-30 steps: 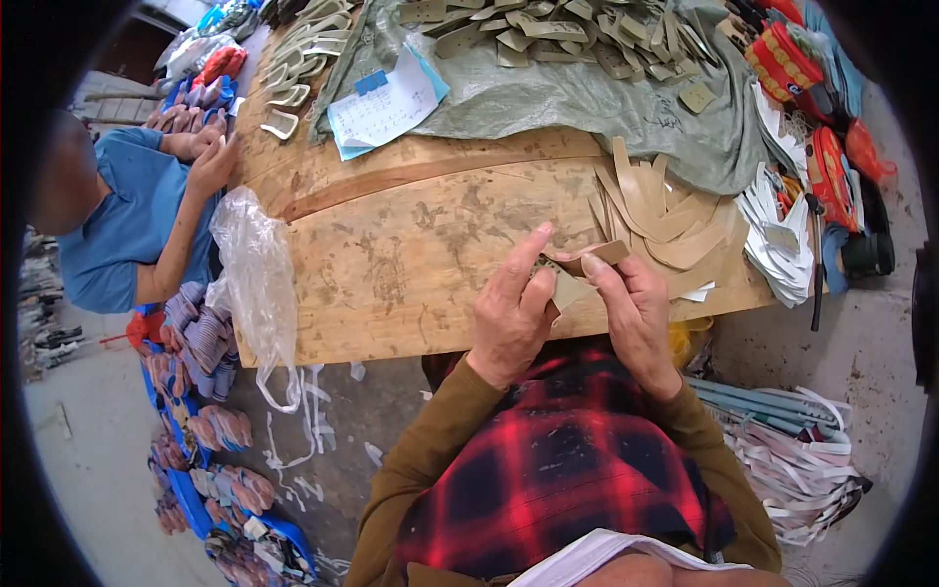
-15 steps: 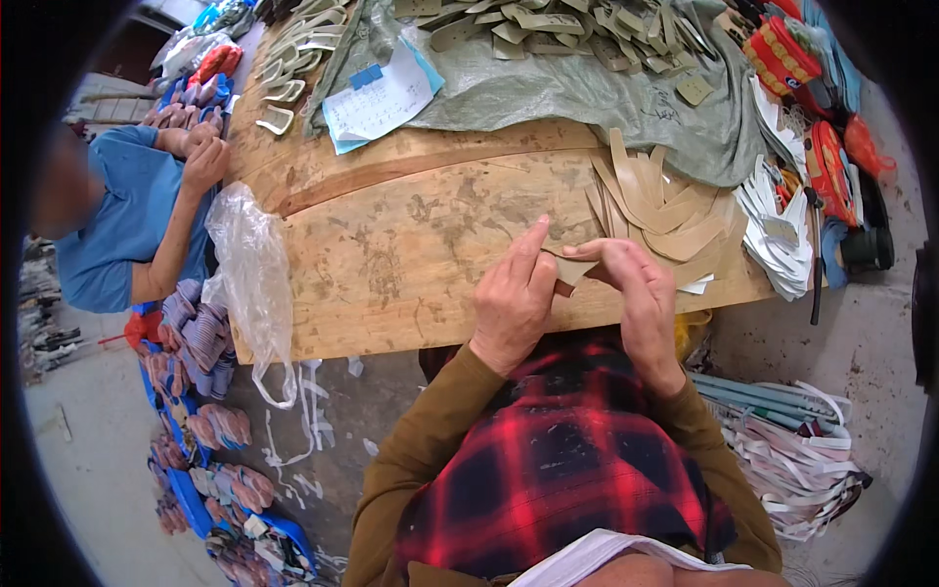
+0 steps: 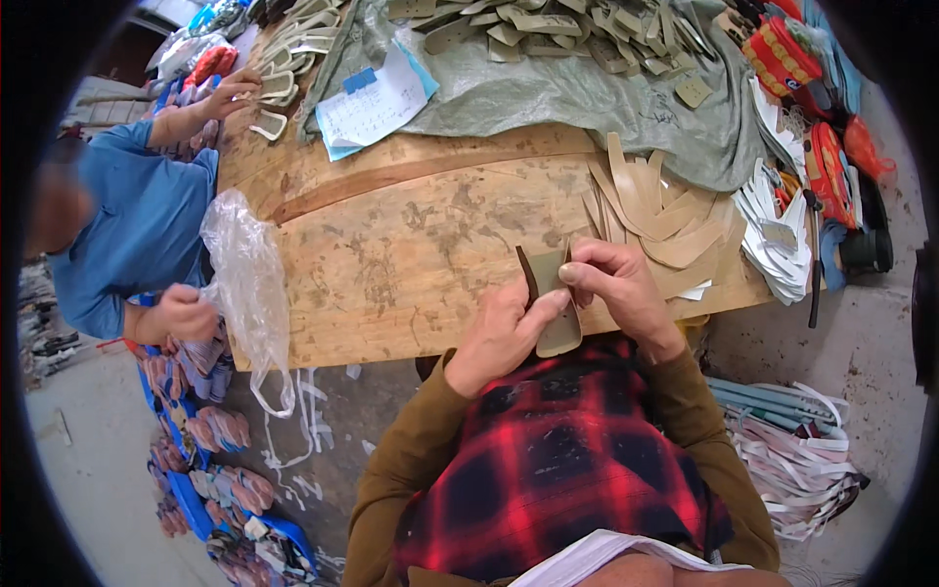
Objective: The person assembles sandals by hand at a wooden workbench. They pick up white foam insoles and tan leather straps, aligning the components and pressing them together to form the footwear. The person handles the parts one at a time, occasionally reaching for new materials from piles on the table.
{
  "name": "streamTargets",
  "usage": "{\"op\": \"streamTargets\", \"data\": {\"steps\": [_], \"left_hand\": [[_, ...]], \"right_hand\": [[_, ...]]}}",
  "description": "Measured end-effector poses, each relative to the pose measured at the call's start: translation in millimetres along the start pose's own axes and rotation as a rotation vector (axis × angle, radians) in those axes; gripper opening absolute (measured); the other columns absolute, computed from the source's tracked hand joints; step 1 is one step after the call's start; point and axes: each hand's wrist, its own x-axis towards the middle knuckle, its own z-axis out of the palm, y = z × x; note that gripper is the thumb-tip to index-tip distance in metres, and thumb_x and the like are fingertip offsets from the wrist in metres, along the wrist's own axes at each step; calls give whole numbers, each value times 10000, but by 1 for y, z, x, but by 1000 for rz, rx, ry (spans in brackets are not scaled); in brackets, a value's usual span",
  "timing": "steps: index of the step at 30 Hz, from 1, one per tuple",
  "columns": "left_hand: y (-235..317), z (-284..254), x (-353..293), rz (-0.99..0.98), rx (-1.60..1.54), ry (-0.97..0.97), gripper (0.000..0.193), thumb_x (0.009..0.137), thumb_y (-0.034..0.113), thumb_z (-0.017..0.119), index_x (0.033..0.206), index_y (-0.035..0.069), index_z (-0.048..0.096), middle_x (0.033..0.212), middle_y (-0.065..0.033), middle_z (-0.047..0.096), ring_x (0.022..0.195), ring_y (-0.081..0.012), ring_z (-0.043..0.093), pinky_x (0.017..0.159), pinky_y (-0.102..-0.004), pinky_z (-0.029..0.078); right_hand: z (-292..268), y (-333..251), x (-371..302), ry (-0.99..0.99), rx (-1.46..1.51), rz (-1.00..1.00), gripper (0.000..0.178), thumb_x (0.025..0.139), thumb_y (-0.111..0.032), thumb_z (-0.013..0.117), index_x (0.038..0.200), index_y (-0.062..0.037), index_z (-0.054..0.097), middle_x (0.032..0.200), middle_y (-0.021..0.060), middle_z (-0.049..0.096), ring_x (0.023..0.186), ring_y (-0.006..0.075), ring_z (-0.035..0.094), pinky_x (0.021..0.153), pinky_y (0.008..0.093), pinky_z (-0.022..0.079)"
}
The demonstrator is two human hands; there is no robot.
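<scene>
Closest to the camera sits the person's lap in a red-and-black checked cloth point(image 3: 577, 479), with brown sleeves running up to both hands at the near edge of the tabletop point(image 3: 391, 254). The left hand point(image 3: 504, 333) and the right hand point(image 3: 611, 289) meet over one tan strap piece point(image 3: 556, 308) — a flat, tongue-shaped cut of leather-like material. The left thumb presses across its lower, rounded end while the right-hand fingers point(image 3: 587, 274) pinch its upper part, so both hands are closed on the piece and it hangs just above the table edge, not resting on the wood. Held between two grips like this, the piece seems to be steadied for bending or checking, with the narrow dark edge turned up beside the left fingers.

Just beyond the right hand lies a loose heap of similar tan strips point(image 3: 665, 215), fanned out within easy reach, probably as the working stock. To its right a stack of white cut pieces point(image 3: 773, 245) hangs over the table edge. Farther back a grey-green cloth point(image 3: 548, 93) carries many more olive pieces, and a sheet of paper on a blue folder point(image 3: 377, 103) lies at its left corner.

At the left side, a co-worker in a blue shirt point(image 3: 137, 235) holds a clear plastic bag point(image 3: 249, 284) against the table edge — apart from the person's own hands.
</scene>
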Motion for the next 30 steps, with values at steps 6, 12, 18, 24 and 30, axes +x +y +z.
{"op": "streamTargets", "data": {"steps": [6,12,18,24,30], "left_hand": [[-3,-4,-5,-109,28,-95,239,972,190,559,1113,3,606,935,-48,650,859,-121,597,765,-283,492],[2,-46,-3,-140,319,179,311,972,214,563,1160,-33,571,959,-122,683,881,-210,648,789,-336,506],[-18,-164,-2,-72,941,591,408,966,195,564,1295,-39,510,1207,-196,619,1082,-281,617,903,-365,477],[-8,-98,18,249,825,562,386,916,109,617,1276,-11,546,1228,-168,602,1121,-301,578,946,-390,455],[-2,22,66,-50,-286,51,307,967,163,589,1205,-29,572,1117,-99,634,940,-144,624,738,-264,526]], "right_hand": [[15,23,8,221,136,33,269,963,-198,604,721,-82,577,540,-73,448,448,18,418,425,188,322],[-38,-14,4,545,6,-274,148,986,-179,545,933,-52,600,678,-9,536,575,42,496,538,208,417],[-117,-17,-11,295,-1209,-399,190,836,-141,671,955,-15,591,845,89,552,813,249,544,724,353,441],[-117,-20,-7,308,-1189,-317,193,797,-145,698,846,-41,542,835,96,535,832,284,524,759,366,419],[-108,-62,-3,236,-951,-266,134,842,-149,688,883,-45,614,733,91,583,694,233,565,665,330,438]]}}
